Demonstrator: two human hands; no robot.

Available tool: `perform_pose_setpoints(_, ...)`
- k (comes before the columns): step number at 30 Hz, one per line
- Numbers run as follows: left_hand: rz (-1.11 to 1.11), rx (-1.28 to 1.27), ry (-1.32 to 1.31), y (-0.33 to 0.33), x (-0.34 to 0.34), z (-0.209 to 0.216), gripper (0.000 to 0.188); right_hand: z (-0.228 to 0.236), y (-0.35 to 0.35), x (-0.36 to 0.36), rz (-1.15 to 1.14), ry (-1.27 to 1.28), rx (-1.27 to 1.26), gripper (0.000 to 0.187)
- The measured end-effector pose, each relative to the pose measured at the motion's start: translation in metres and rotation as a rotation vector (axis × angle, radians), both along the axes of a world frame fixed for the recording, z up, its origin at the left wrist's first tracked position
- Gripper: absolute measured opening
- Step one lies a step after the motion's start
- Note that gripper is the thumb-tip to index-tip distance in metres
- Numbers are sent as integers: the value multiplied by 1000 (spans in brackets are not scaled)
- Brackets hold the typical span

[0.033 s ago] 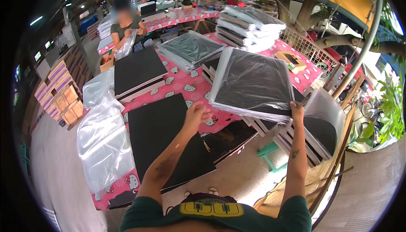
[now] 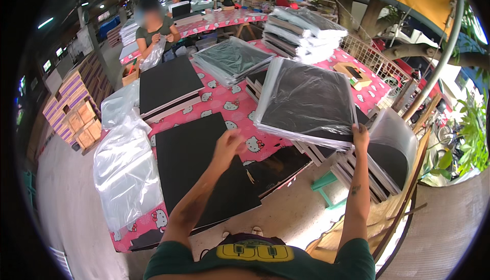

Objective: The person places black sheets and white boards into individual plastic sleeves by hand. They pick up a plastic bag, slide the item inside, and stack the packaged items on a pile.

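Observation:
My right hand (image 2: 360, 137) grips the near right corner of a black board in a clear plastic sleeve (image 2: 309, 104). That sleeved board lies tilted on a stack at the table's right side. My left hand (image 2: 228, 146) hovers over the right edge of a large bare black board (image 2: 191, 160), apart from the sleeved one; motion smears its fingers, and I see nothing held in them. Beyond the bare board sits a stack of black boards with pale edges (image 2: 170, 87). Loose clear plastic sleeves (image 2: 125, 173) cover the table's left edge.
The table has a pink patterned cover (image 2: 217, 107). More sleeved boards (image 2: 232, 59) and a tall wrapped stack (image 2: 303, 32) stand farther back, near a small wooden box (image 2: 352, 75). Across the table, a person (image 2: 155, 32) handles plastic. Cartons (image 2: 76, 106) rise at left; a green stool (image 2: 326, 188) stands below.
My left hand has drawn back slightly toward me and to the left. My right hand keeps its grip on the sleeved board's corner, and the whole view has shifted a little.

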State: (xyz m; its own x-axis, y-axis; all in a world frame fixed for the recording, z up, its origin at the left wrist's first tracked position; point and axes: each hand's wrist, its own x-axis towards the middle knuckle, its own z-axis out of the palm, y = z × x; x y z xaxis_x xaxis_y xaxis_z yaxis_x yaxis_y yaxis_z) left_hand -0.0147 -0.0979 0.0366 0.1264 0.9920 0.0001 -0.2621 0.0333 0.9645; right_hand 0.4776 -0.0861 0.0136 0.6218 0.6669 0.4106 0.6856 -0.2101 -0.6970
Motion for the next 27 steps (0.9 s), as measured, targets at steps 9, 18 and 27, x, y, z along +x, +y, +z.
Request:
perform_pose_setpoints(9, 522, -211, 1372, -226, -469, -166, 46, 4, -68, -253, 411, 178, 338, 20)
perform_pose_setpoints(18, 780, 37, 688, -228, -420, -101, 15, -45, -150, -557, 1544, 909, -434, 26)
perform_pose_setpoints(27, 697, 44, 644, -240, -296, -51, 24, -53, -184, -662, 1399, 1617, -403, 22)
